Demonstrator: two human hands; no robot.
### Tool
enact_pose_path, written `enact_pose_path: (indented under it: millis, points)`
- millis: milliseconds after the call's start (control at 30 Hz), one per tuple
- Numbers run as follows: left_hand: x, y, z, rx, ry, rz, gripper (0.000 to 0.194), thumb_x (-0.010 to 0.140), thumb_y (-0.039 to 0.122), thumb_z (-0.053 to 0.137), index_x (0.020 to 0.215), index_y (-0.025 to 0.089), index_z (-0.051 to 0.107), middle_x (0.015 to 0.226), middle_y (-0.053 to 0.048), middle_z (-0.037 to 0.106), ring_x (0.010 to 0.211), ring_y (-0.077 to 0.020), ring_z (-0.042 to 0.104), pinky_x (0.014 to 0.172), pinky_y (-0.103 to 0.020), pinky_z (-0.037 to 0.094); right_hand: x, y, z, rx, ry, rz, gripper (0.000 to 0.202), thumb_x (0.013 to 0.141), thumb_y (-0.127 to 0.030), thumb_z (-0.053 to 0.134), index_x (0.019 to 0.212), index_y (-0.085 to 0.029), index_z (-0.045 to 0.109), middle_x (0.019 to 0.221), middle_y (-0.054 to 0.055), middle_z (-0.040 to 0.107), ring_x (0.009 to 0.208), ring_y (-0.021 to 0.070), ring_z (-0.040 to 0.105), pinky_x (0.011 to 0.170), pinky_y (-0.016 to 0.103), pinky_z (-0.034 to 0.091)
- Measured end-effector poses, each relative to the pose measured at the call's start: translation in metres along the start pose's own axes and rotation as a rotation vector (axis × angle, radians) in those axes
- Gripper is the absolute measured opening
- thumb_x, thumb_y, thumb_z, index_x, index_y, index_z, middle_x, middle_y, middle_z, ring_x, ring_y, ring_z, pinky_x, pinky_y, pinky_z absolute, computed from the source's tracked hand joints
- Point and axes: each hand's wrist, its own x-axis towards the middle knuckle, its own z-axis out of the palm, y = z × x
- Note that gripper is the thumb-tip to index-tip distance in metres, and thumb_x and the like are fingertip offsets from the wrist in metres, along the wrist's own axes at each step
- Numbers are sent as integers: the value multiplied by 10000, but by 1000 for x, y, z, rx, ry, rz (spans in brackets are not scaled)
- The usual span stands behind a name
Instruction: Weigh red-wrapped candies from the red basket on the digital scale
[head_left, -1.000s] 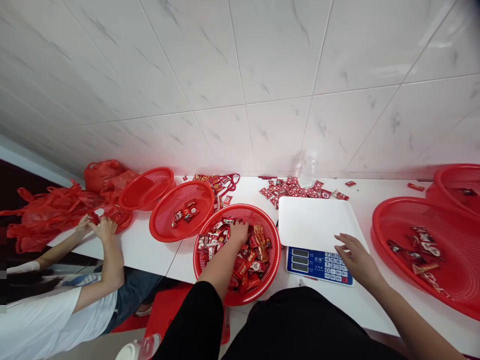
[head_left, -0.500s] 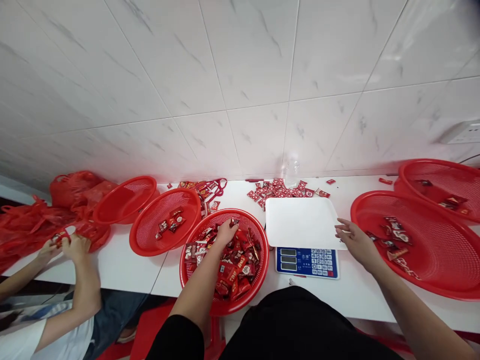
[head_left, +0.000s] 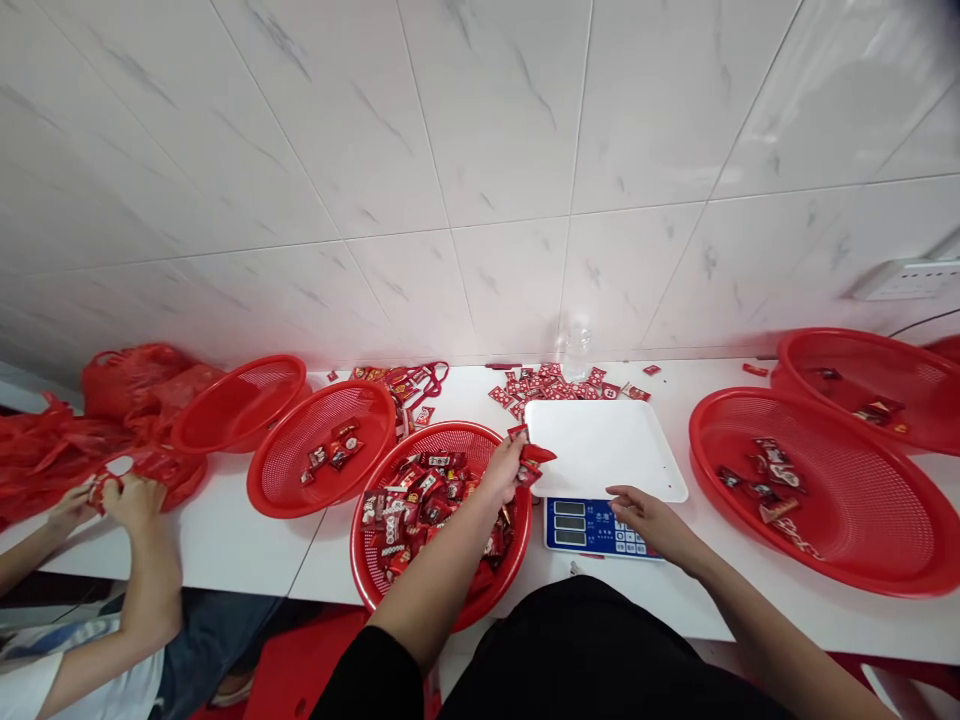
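My left hand (head_left: 507,470) is closed on several red snack packets (head_left: 534,462), at the left edge of the scale's white tray (head_left: 600,440). Below that arm a red basket (head_left: 361,560) holds a heap of red and brown wrapped snacks (head_left: 401,520). My right hand (head_left: 646,518) hovers over the keypad of the blue weighing scale (head_left: 581,528), near the tray's front edge. Its fingers are stretched out and hold nothing. A few dark specks lie on the tray.
Small red packets (head_left: 551,382) lie behind the scale near a clear plastic bottle (head_left: 577,345). Red baskets with a few packets stand left (head_left: 270,480) and right (head_left: 885,500). At far left, a co-worker's hands (head_left: 131,500) handle something beside red plastic bags (head_left: 142,385).
My left hand has come up out of the basket with packets and moved right to the tray. My right hand has left the tray's right edge and moved left, over the keypad.
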Motion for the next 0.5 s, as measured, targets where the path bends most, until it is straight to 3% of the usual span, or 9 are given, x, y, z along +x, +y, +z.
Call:
enact_pose_path:
  millis: [100, 200, 333, 400, 500]
  points:
    - [3, -1, 33, -60, -75, -42, 367, 790, 502, 561, 970, 187, 505, 750, -8, 605, 534, -88, 544, 489, -205, 449, -3, 2, -6, 11, 10, 8, 446, 806, -512, 470, 1156, -251, 561, 1001, 46, 648, 939, 202, 618, 799, 329, 504]
    - [6, 1, 52, -23, -121, -61, 380, 777, 515, 572, 961, 188, 519, 789, -1, 575, 597, -86, 547, 553, -214, 479, -6, 10, -8, 44, 10, 19, 452, 813, -506, 464, 1171, -243, 548, 1008, 51, 645, 945, 204, 616, 805, 337, 499]
    - [5, 7, 58, -2, -165, -58, 459, 743, 561, 582, 1031, 209, 517, 864, -10, 557, 674, -103, 556, 591, -221, 487, -7, 23, -8, 58, 15, 35, 454, 817, -501, 460, 1173, -231, 542, 1013, 57, 649, 944, 209, 622, 812, 350, 496]
    - [3, 10, 58, -6, -177, -60, 515, 729, 597, 571, 1089, 235, 504, 1031, -41, 550, 881, -164, 573, 666, -268, 509, -7, 26, -8, 49, 22, 46, 455, 815, -507, 462, 1164, -229, 547, 1017, 58, 649, 949, 211, 622, 811, 348, 495]
    - [1, 11, 54, -5, -150, -43, 537, 725, 603, 572, 1145, 280, 488, 1334, -51, 396, 1232, -257, 376, 794, -357, 503, -6, 26, -7, 62, 13, 55, 465, 814, -513, 464, 1174, -227, 537, 1033, 58, 645, 948, 204, 619, 801, 332, 494]
